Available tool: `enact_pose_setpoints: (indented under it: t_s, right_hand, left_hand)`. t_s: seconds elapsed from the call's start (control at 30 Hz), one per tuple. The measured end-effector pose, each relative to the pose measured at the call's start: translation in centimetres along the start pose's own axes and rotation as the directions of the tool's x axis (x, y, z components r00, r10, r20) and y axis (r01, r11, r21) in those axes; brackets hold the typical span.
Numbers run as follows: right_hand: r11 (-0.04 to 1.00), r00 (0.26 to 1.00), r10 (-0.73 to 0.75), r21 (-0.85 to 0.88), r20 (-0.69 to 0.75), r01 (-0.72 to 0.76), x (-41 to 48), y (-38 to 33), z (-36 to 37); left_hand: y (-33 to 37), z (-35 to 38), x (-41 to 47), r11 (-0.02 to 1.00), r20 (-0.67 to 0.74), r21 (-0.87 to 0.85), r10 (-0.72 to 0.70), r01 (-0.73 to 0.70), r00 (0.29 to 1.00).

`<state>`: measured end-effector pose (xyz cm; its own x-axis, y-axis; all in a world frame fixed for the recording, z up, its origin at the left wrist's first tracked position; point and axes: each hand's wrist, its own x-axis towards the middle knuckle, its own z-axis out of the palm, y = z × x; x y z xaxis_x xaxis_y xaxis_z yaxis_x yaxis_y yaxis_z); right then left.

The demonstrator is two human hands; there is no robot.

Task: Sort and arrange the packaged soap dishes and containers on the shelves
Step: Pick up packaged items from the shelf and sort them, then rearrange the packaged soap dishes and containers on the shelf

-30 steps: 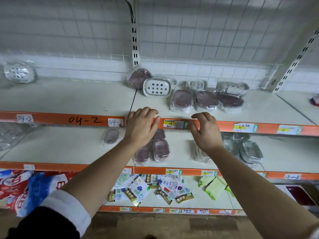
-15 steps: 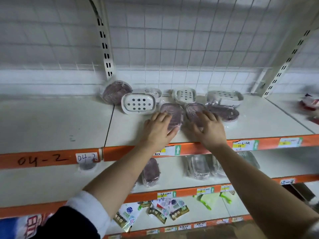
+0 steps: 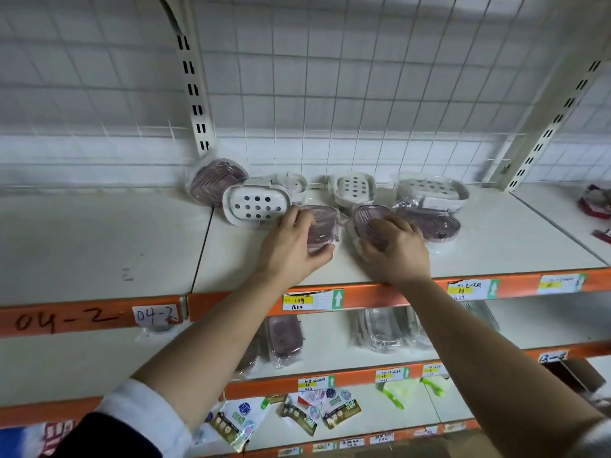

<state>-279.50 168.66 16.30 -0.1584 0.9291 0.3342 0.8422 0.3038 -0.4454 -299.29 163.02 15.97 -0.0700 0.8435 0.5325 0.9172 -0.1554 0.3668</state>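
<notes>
On the upper shelf [image 3: 479, 246] lie several plastic-wrapped soap dishes. My left hand [image 3: 291, 246] grips a purple wrapped dish [image 3: 322, 226], thumb under its near end and fingers over its left side. My right hand [image 3: 395, 251] curls over a second purple dish [image 3: 368, 218] just to the right. A third purple dish [image 3: 429, 223] lies beyond my right hand, and a fourth [image 3: 215, 180] leans against the back upright. White perforated dishes sit behind: one at the left [image 3: 256, 204], one in the middle [image 3: 353, 188], one at the right [image 3: 431, 190].
A wire grid backs the shelf, with slotted uprights at left [image 3: 193, 94] and right [image 3: 549, 127]. The shelf below holds more purple [image 3: 284, 342] and clear [image 3: 386, 328] wrapped dishes. The lowest shelf carries small packets [image 3: 297, 414]. Red items [image 3: 595, 201] lie on the far-right bay.
Both hands rose from the orange shelf edge onto the upper shelf and closed on the two front purple dishes. The camera tilted upward and moved closer.
</notes>
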Motion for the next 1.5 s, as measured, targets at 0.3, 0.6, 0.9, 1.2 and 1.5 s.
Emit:
enact_pose_setpoints:
  t_s: [0.3,0.6,0.9,1.2,1.5]
  right_hand:
    - [0.984,0.989,-0.104,0.133,-0.108,0.118,-3.9,-0.1,-2.9]
    - [0.961,0.969,-0.225,0.142,-0.106,0.239,-11.6,1.2,-6.2]
    - [0.903,0.925,-0.362,0.201,-0.117,0.379,-20.7,0.9,-5.7]
    - [0.929,0.953,-0.284,0.277,0.105,0.246,-24.4,2.5,1.6]
    - [0.954,0.972,-0.182,0.266,0.149,0.138,-22.1,4.2,12.2]
  left_hand:
    - [2.3,-3.9,-3.8,1.000,-0.096,-0.012,0.013,-0.014,0.995]
    - [5.0,-6.9,-12.3,1.000,-0.111,-0.018,-0.008,0.006,0.994]
    - [5.7,-8.8,-21.5,0.996,-0.094,-0.002,-0.090,0.090,0.992]
    - [0.9,-4.8,-28.9,0.978,0.021,0.048,-0.205,0.204,0.978]
    - [-8.0,4.0,-29.3,0.916,0.058,0.064,-0.399,0.395,0.915]
